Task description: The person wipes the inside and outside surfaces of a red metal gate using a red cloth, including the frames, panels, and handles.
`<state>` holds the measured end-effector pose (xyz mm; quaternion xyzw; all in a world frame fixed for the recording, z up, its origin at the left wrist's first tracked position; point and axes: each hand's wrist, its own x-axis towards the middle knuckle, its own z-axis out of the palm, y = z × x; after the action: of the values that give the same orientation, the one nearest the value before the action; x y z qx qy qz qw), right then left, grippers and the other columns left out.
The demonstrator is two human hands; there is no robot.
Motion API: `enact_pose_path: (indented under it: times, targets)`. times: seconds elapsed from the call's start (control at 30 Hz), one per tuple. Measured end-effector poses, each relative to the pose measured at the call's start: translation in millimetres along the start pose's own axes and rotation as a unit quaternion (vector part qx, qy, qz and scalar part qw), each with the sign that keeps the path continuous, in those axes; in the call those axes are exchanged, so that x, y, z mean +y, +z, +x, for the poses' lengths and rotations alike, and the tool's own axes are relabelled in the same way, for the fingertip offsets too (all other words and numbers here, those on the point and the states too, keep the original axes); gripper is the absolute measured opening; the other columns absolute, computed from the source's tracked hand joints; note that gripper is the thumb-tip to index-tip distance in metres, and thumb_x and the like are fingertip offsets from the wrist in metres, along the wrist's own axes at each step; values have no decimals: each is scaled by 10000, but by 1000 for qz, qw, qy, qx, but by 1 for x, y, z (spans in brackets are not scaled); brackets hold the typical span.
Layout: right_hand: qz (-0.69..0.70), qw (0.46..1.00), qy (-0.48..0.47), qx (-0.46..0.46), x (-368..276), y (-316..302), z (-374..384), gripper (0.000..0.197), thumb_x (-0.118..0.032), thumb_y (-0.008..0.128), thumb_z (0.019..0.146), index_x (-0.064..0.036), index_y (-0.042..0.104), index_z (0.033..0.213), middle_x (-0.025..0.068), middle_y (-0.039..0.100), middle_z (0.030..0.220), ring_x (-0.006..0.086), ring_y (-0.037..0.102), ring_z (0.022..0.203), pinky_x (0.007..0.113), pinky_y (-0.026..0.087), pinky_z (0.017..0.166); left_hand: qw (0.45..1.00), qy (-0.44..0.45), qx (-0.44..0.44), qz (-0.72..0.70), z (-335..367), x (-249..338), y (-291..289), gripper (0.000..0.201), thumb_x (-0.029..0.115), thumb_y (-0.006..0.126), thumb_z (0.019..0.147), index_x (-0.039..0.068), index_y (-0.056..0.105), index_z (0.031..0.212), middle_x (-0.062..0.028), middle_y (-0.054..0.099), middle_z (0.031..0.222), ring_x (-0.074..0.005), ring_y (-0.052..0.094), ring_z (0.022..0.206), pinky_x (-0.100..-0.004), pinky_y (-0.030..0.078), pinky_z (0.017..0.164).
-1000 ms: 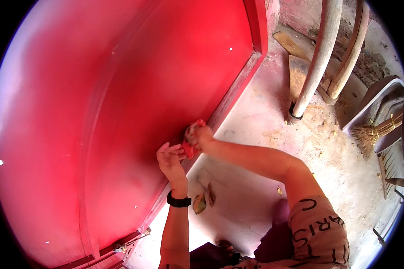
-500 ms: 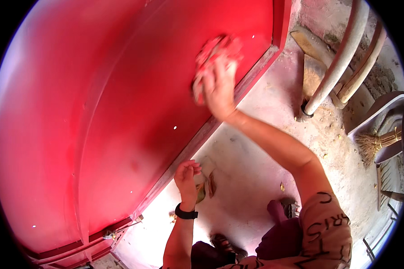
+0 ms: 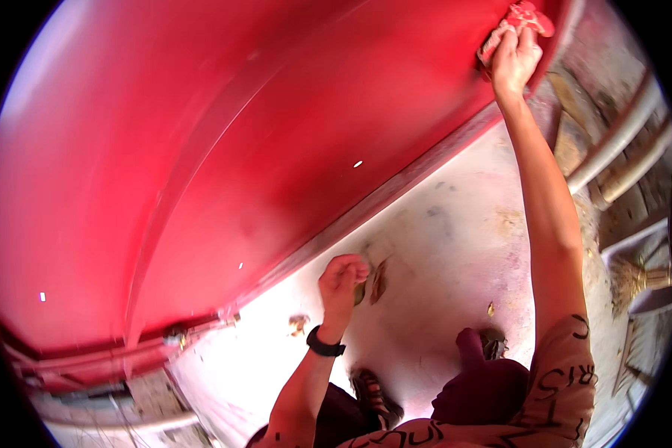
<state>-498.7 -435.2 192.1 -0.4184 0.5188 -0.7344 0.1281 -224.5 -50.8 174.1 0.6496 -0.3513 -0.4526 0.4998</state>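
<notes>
A large red metal door panel fills the left and upper part of the view. Near its right end my right hand presses a crumpled red and pale cloth against the surface, fingers bunched over it and arm stretched far out. My left hand hangs above the floor, just off the panel's lower edge. Its fingers are curled in, with nothing seen in them, and a black band circles the wrist.
Along the right wall stand two pale curved poles. Below them are a straw broom and a grey dustpan. Dry leaves lie on the concrete floor, where my feet in sandals stand.
My right hand has slid the cloth up and right across the red panel, its arm straightening. My left hand has shifted slightly right, its fingers curling more. The view has turned too.
</notes>
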Motion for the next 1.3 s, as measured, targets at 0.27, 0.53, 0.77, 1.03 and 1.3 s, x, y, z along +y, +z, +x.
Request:
enact_pose_path:
  times: [0.27,0.53,0.77,1.03,1.3]
  targets:
    - [7,937,-162,-308,-125,31,-251,251,-99,645,743,-117,612,992,142,536,988,297,497,874,398,405,733,998,42,20,-35,-17,-12,-13,200,-8,430,928,12,579,1059,-45,627,837,-108,593,757,-244,489,705]
    - [13,603,-672,-429,-177,60,-341,236,-224,490,841,-262,611,1041,-13,554,920,172,520,867,332,402,725,993,79,84,-23,-25,-4,-54,213,-37,434,900,20,579,1045,-32,588,799,-101,547,702,-243,461,652]
    - [-62,773,-492,-395,-166,29,-256,409,-72,586,762,-268,652,1115,38,560,1028,263,529,897,400,488,777,973,164,157,45,-19,-11,-78,223,-36,452,887,25,589,1051,-41,593,886,-104,580,751,-239,480,675]
    - [78,912,27,-401,-89,-51,-212,324,-6,538,891,-42,579,1209,133,453,1200,250,511,1071,306,444,898,880,376,60,282,35,59,-7,297,-56,526,777,10,607,1055,-149,595,1003,-306,570,892,-374,479,752]
    - [16,899,287,-330,0,-118,-117,329,12,439,889,-61,600,1166,42,655,914,117,619,794,258,506,735,841,439,-59,311,93,67,85,288,-52,564,753,-2,606,1034,-168,581,1083,-355,549,957,-417,475,793]
